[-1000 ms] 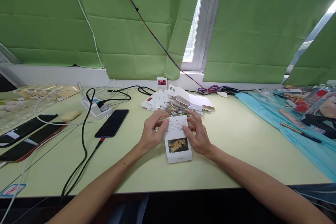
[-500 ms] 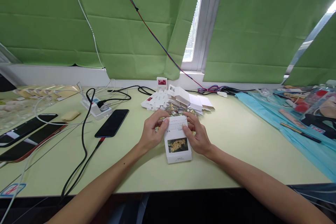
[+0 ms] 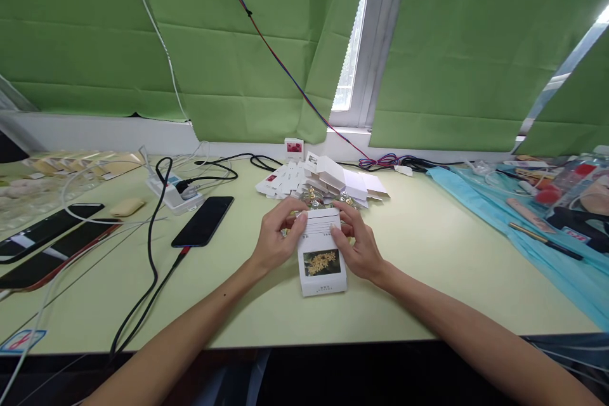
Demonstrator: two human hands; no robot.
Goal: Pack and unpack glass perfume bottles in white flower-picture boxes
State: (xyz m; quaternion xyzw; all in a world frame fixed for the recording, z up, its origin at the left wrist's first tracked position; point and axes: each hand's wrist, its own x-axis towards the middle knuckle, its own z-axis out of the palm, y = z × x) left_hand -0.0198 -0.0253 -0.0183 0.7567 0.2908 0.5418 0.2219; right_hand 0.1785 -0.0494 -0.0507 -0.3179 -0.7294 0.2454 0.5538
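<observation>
A small white cardboard box (image 3: 322, 279) with a printed picture of yellow flowers is held between both hands, over the near middle of the table. My left hand (image 3: 280, 233) grips its upper left edge, thumb on the front face. On the upper right edge, my right hand (image 3: 358, 240) is closed in the same way. The fingers behind the box are partly hidden. Just beyond my fingertips lie shiny gold and clear wrapped pieces (image 3: 313, 196), too small to name. Behind them is a heap of white cards and flattened boxes (image 3: 330, 172).
A small box with a red picture (image 3: 294, 149) stands by the wall. Left are a black phone (image 3: 203, 222) on a cable, a white power strip (image 3: 175, 193) and two more dark phones (image 3: 47, 257). Right lies blue sheeting (image 3: 495, 219) bearing a pen (image 3: 545, 241) and clutter.
Both hands keep the same grip on the box, which has barely moved. The whole view has shifted very slightly.
</observation>
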